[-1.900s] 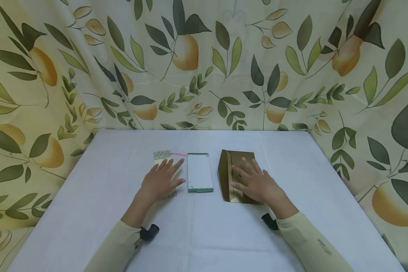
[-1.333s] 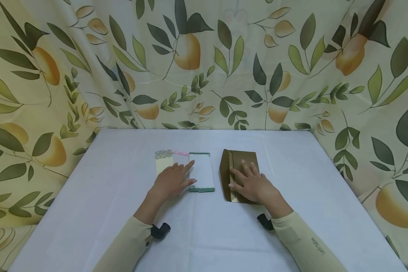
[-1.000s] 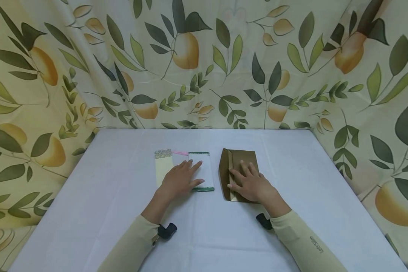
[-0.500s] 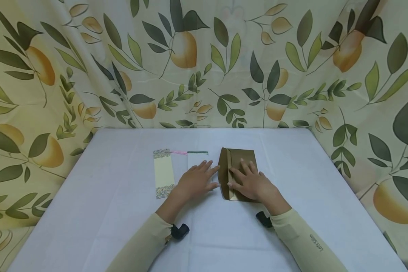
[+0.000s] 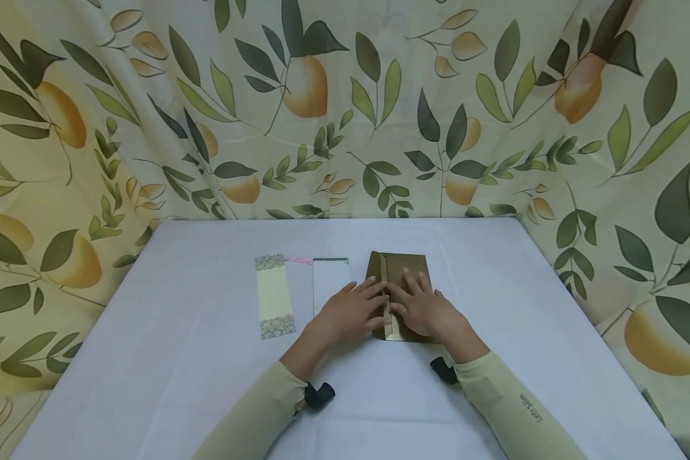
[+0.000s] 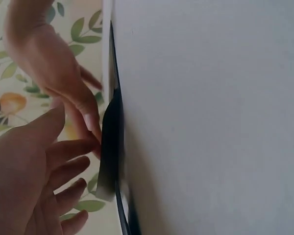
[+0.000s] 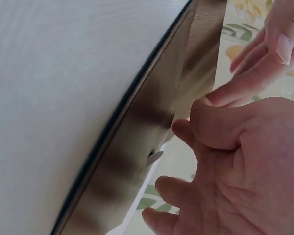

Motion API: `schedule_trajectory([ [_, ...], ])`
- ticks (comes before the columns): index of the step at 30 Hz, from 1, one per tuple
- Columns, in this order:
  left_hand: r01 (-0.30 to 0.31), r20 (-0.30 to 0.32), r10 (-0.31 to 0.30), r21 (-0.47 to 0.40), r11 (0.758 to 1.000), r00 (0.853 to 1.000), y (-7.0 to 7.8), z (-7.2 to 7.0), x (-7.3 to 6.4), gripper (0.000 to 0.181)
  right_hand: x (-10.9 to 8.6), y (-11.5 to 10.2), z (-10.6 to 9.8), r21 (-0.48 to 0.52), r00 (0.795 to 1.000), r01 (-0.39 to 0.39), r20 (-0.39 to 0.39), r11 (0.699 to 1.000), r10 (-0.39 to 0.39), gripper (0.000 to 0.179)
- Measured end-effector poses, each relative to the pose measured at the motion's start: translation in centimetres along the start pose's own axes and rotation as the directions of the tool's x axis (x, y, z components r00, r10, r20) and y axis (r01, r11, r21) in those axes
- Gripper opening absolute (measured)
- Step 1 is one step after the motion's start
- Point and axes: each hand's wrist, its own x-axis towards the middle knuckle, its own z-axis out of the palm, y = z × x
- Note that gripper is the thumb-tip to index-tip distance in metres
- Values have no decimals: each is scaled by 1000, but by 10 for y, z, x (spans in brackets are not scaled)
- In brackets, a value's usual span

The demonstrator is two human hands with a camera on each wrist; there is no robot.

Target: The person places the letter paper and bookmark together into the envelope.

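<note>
Nearest, two pale-yellow sleeves (image 5: 252,415) reach over a table covered in white cloth (image 5: 167,383), a small black device (image 5: 319,397) at each wrist. Beyond, the left hand (image 5: 349,313) spreads its fingers over the left side of a flat rectangular gold-brown envelope (image 5: 405,265); the right hand (image 5: 428,314), fingers apart, lies over its middle. Whether the fingertips press the paper, I cannot tell. Left of the envelope, partly hidden by the left hand, lies a white rectangular pad with a green far edge (image 5: 330,279); farther left, a long cream card with patterned ends (image 5: 274,291), a thin pink strand (image 5: 299,260) between them. Behind hangs a leaf-and-fruit-printed cream curtain (image 5: 345,153).
</note>
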Motion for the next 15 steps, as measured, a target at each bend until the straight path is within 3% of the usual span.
schedule_trajectory([
  [5, -37, 9, 37, 26, 999, 999, 4, 2, 5, 65, 1, 2, 1, -40, 1000, -6, -4, 999, 6, 55],
  [15, -7, 49, 8, -31, 1000, 999, 0, 9, 5, 68, 4, 2, 2, -53, 1000, 15, 8, 998, -15, 55],
])
